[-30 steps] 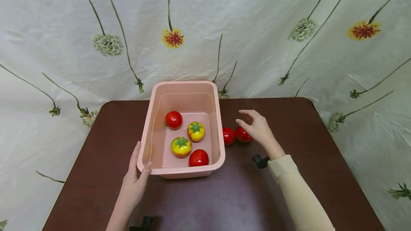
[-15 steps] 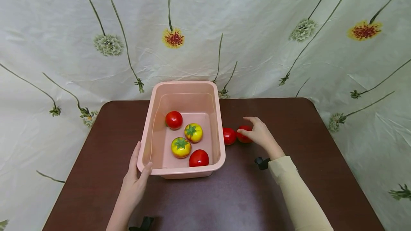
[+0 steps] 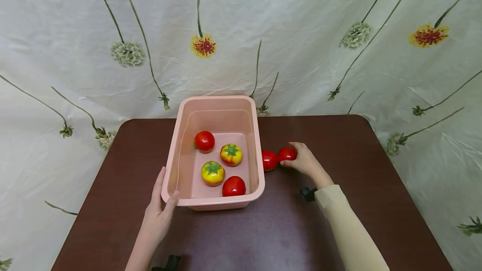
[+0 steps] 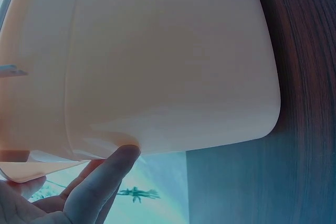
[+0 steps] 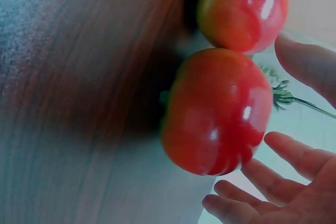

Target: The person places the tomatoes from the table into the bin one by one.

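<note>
Four tomatoes lie in the pink tub (image 3: 180, 154); two red ones sit just right of it. The right hand (image 3: 306, 163) cups the outer tomato (image 3: 287, 154), fingers curled. The left hand (image 3: 160, 212) grips the tub's near-left corner.

right hand (image 3: 306, 163) cupping red tomato (image 3: 287, 154), left hand (image 3: 160, 212) gripping pink tub (image 3: 216, 103)

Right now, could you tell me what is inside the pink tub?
The pink tub holds four tomatoes: two red and two yellow. Its near wall hides a strip of the floor.
</note>
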Demonstrator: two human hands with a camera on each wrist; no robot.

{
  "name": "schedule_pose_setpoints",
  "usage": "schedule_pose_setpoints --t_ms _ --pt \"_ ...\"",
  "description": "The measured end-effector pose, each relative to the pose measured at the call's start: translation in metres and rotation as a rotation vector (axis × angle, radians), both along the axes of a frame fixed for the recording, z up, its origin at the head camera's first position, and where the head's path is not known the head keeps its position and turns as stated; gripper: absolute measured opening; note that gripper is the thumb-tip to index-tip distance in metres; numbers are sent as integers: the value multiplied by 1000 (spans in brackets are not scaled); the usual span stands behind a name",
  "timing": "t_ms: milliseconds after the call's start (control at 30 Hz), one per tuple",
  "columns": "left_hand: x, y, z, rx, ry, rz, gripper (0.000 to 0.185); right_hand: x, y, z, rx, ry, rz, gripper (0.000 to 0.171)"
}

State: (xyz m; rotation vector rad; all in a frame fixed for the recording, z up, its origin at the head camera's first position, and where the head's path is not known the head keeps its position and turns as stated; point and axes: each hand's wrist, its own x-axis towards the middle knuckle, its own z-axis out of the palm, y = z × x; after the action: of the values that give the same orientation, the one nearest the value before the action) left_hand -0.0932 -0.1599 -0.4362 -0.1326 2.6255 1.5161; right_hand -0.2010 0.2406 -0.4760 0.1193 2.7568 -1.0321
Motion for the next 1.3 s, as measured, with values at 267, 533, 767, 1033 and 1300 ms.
schedule_pose_setpoints --t_ms 267,533,767,1033,1300 --pt "0 1 0 -10 18 -3 77 0 -1 -10 5 -4 -10 83" --pt "0 2 0 0 52 -14 77 -1 -7 -17 29 -5 -4 84" --pt "0 1 0 -10 32 -9 77 0 -12 -17 56 1 -18 82" --pt "0 1 0 -26 21 -10 77 2 -10 -19 60 42 -35 76" --pt "0 2 0 -20 23 1 76 2 -4 -15 43 72 -59 76"
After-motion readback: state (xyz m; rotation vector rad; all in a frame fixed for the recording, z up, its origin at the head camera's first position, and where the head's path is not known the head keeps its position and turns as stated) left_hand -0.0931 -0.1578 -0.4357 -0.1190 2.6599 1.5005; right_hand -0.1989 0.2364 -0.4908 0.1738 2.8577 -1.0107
